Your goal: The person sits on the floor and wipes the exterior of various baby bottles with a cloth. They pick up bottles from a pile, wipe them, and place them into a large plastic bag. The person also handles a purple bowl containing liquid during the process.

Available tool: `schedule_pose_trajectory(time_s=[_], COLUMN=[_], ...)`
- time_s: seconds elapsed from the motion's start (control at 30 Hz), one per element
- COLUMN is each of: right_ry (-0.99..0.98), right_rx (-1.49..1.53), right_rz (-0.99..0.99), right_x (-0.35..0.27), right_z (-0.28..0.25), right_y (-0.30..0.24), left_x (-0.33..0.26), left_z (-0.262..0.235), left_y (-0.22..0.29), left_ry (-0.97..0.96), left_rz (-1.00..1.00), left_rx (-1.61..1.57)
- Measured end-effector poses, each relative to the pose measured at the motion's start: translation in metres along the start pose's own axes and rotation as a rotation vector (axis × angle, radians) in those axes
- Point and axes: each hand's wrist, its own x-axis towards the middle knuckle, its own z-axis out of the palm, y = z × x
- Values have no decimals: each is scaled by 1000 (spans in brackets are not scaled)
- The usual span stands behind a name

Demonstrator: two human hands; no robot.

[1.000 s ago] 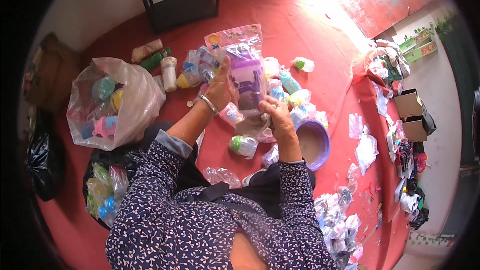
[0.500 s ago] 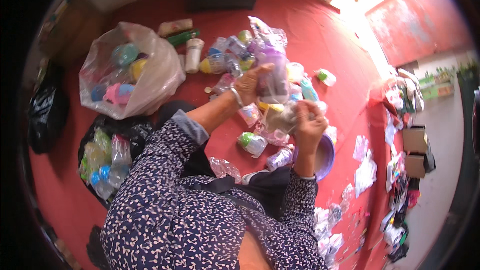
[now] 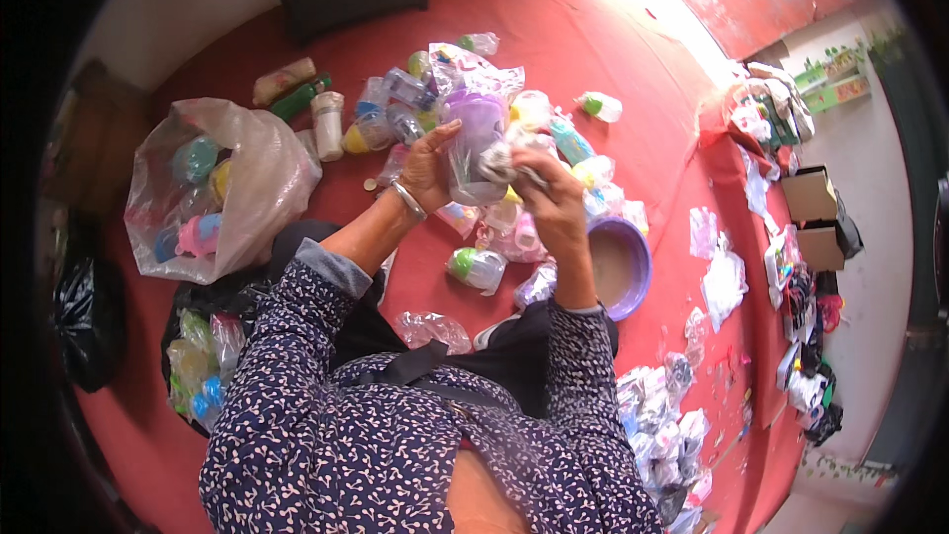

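Observation:
My left hand (image 3: pixel 427 174) is closed round the side of a large clear plastic bottle with a purple top (image 3: pixel 471 129), held up in front of me. In my right hand (image 3: pixel 556 203) is a bunched greyish-white cloth (image 3: pixel 497 160), pressed against the bottle's right side. Under and around them lie several small plastic bottles, among them a green-capped clear bottle (image 3: pixel 476 269) and a teal-and-clear one (image 3: pixel 571 141). Beside my right forearm stands a purple basin (image 3: pixel 646 272) with cloudy liquid in it.
A large translucent bag (image 3: pixel 267 193) of plastic containers stands at left, with a black bag (image 3: pixel 87 307) farther out. White crumpled plastic (image 3: pixel 662 425) lies at lower right. A black stand (image 3: pixel 356 0) is at the back, and cardboard boxes (image 3: pixel 811 196) line the right wall.
My right hand has come up and inward, bringing the cloth against the bottle. The bottle has stayed in my left hand. The whole view has shifted a little.

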Motion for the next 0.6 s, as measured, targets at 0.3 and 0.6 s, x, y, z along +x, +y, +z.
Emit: schedule_pose_trajectory(time_s=[0.3,0.6], right_ry=[563,359], right_rx=[522,-420], right_rz=[82,-466], right_x=[-2,-5], right_z=[-17,44], right_y=[-1,-8], left_x=[4,8], left_z=[9,-7], left_y=[1,-4], left_ry=[111,270], left_rz=[107,158], left_rx=[-166,-214])
